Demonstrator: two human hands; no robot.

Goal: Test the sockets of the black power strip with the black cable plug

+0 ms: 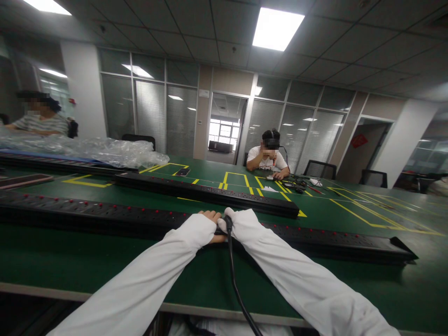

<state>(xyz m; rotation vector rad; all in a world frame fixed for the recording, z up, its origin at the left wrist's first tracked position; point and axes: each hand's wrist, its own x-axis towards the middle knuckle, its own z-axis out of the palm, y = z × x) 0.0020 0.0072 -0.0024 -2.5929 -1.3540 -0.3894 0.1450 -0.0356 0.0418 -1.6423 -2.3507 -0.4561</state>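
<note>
Hands meet at the near edge of a long black power strip [105,219] on the green table [52,261], both arms in white sleeves. The right hand [234,220], hidden almost wholly under its sleeve cuff, sits on the head of a black cable [234,275]; its grip looks wrapped around the cable's top end, though the fingers are covered and I cannot tell how tightly they clamp. The left hand [212,223] lies just beside it, touching the strip, fingers curled over the strip's upper edge with the thumb low against the front face; it presses on the strip rather than enclosing anything.

From that joint the cable drops straight toward the person, crossing the table's front edge and running out of the bottom of the picture. The strip's long axis runs across the view, left to right, roughly at right angles to the cable, with a row of small red dots along its top. Both hands sit about equally near the strip's middle; the cable end is directly under the right hand.

Farther back a second black strip [206,193] lies parallel, then yellow floor-style markings [238,179], a heap of clear plastic wrap [91,150] at left, and two seated people [268,156] across the table.
</note>
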